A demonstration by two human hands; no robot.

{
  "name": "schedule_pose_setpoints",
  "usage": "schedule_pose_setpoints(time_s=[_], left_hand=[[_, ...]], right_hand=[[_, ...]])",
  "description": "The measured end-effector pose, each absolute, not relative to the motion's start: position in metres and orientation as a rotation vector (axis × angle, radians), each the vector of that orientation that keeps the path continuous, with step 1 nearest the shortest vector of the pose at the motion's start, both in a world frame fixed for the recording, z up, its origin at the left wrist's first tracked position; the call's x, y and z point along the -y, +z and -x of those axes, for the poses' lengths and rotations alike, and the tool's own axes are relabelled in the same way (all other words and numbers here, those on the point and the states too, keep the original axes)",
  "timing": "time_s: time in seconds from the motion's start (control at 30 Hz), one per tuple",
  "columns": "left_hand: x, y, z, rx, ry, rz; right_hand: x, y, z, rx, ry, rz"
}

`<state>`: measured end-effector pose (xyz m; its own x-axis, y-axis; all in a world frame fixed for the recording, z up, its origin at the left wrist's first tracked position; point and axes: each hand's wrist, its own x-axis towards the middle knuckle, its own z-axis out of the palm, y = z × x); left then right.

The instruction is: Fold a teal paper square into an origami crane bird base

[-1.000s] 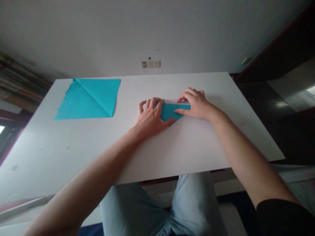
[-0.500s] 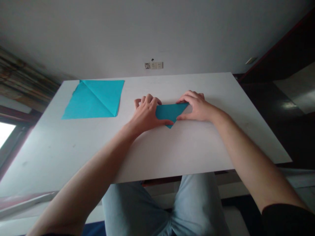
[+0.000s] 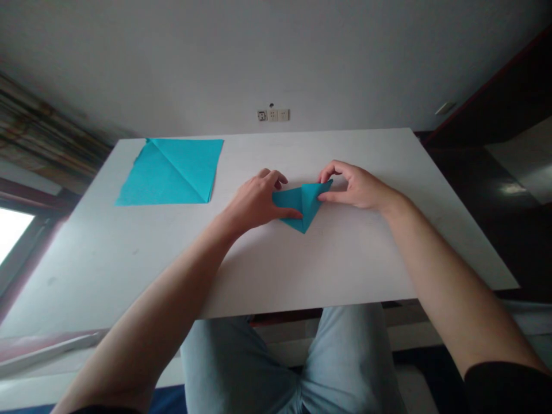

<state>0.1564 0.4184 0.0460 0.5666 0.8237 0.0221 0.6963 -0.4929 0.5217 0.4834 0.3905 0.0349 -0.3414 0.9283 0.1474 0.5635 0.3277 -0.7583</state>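
Observation:
A small piece of folded blue paper [image 3: 311, 206] lies on the white table in front of me, its point toward my body. My left hand [image 3: 259, 201] grips its left side, thumb over the front and fingers behind the top edge. On the right, my right hand [image 3: 340, 183] has the flap's edge between thumb and fingertips. That flap stands partly raised, with a crease running down the middle of the paper. The paper's left end is hidden under my left hand.
A larger blue sheet [image 3: 172, 172] with a diagonal crease and one ragged edge lies at the back left of the white table [image 3: 345, 259]. Behind the table is a grey wall with sockets [image 3: 273, 115]. A curtain [image 3: 43, 132] hangs at the left.
The paper's right part, flat before, now lifts as a flap along a crease. My right hand has shifted slightly right, and its fingers now pinch the flap's edge.

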Motion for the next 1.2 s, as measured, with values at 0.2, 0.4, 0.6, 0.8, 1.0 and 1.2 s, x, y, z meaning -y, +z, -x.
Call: schedule_pose_setpoints(time_s=[0.2, 0.4, 0.6, 0.8, 1.0, 1.2], left_hand=[[-0.426, 0.049, -0.15, -1.145, 0.422, -2.201], [-0.432, 0.047, -0.148, -1.181, 0.55, -2.099], [-0.425, 0.053, -0.155, -1.226, 1.105, -2.088], [-0.408, 0.052, -0.154, -0.932, 1.419, -2.528], [-0.399, 0.042, -0.158, -0.569, 1.109, -2.666], [-0.4, 0.044, -0.166, -0.54, 1.023, -2.024]], right_hand=[[-0.392, 0.033, -0.483, 2.059, 0.629, 1.298], [-0.397, 0.029, -0.488, 1.955, 0.417, 1.396], [-0.395, 0.034, -0.486, 1.779, 0.675, 1.454], [-0.387, 0.036, -0.466, 1.598, 1.266, 1.31], [-0.373, 0.047, -0.445, 1.575, 1.362, 1.142], [-0.371, 0.044, -0.444, 1.527, 1.221, 1.033]])
